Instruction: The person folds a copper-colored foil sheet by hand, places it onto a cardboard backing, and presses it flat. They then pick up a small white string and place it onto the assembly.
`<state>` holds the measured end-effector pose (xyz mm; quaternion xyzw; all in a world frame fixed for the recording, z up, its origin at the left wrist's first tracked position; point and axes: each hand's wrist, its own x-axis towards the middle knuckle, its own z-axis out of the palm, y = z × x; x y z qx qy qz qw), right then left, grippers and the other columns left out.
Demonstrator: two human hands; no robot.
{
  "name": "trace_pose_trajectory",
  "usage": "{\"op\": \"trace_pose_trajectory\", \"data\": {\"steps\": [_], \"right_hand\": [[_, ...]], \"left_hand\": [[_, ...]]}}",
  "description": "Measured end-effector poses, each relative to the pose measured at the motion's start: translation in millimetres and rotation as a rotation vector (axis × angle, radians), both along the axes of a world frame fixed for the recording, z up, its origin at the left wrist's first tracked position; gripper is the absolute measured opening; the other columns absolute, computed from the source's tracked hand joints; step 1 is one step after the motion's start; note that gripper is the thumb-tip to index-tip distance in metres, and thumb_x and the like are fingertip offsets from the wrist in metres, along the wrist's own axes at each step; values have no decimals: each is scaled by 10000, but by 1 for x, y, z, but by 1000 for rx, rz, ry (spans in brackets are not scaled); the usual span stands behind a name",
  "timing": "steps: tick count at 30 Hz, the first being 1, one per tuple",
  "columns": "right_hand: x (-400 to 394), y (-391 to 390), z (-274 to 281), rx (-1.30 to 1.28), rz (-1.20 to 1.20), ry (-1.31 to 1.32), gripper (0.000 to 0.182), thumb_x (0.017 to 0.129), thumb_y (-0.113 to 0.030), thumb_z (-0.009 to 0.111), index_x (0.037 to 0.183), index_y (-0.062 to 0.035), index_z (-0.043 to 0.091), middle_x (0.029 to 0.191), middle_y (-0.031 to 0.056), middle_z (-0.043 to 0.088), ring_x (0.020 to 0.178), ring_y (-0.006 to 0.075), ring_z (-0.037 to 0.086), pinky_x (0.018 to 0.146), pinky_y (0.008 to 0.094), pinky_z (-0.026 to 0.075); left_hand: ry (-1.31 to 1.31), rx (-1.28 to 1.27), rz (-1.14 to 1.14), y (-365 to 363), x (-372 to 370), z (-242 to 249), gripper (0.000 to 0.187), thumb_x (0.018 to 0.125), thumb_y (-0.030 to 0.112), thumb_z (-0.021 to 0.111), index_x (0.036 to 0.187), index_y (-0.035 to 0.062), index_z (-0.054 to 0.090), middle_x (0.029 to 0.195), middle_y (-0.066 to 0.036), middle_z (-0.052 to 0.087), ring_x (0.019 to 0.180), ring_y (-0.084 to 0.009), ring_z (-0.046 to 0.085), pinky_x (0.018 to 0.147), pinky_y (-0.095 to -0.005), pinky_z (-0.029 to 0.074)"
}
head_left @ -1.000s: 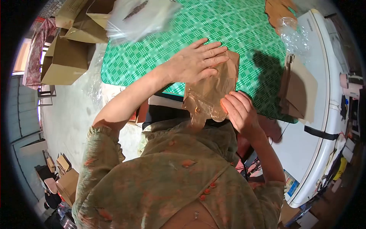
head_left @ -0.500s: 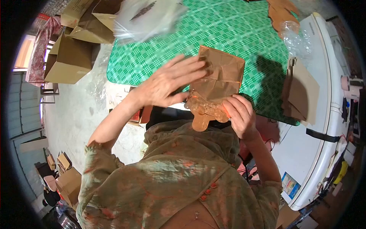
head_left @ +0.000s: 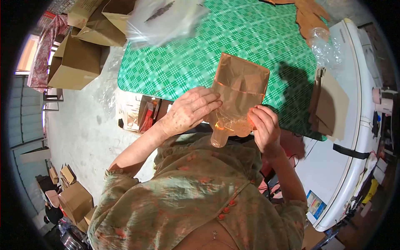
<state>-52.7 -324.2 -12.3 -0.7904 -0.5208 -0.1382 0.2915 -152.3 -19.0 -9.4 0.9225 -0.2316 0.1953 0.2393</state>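
Held up in front of my body is a glossy amber-brown piece (head_left: 241, 81) with a square, creased upper part and a lobed lower end with a rounded tab. Light shines on its surface like clear film. My left hand (head_left: 189, 109) grips its left edge, fingers together and the thumb hidden behind them. On the other side, my right hand (head_left: 265, 127) pinches the lower right edge between thumb and fingers. Both hands are at the near edge of a table with a green checked cloth (head_left: 166, 71).
A pile of clear plastic bags (head_left: 166, 25) lies at the table's far left. Brown cut pieces (head_left: 310, 18) and crumpled clear plastic (head_left: 325, 48) are at the far right. Flat cardboard (head_left: 331, 104) leans by a white appliance (head_left: 333, 166). Cardboard boxes (head_left: 77, 62) stand left.
My left hand has come down from over the piece's upper face, where its fingers were spread, and closed on the left edge. The piece has shifted slightly downward; my right hand keeps its pinch.
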Motion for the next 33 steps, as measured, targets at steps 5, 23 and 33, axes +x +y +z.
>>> {"op": "trace_pose_trajectory", "data": {"steps": [5, 23, 33], "right_hand": [[0, 5, 8, 1, -48, -21, 446, 786, 65, 759, 1221, -23, 718, 1289, 104, 675, 1221, 319, 640, 1053, 432, 546], [14, 13, 19, 0, -180, 316, 319, 823, 49, 630, 1130, -1, 702, 1064, 159, 661, 1046, 382, 596, 946, 487, 507], [25, 28, 25, -98, -286, 346, 53, 986, -46, 640, 1013, -1, 637, 925, 183, 626, 910, 410, 571, 818, 509, 479]], "left_hand": [[10, -72, 59, -7, 1, 5, 552, 807, 70, 800, 1352, 79, 715, 1328, -69, 715, 1275, -299, 654, 1058, -457, 533], [129, -168, 239, -10, 5, 12, 428, 774, 100, 856, 1197, 90, 793, 1176, -49, 705, 1188, -290, 622, 1032, -449, 447], [90, -233, 359, -10, 16, 11, 185, 914, 229, 850, 995, 71, 798, 1027, -39, 681, 996, -265, 572, 886, -422, 401]]}}
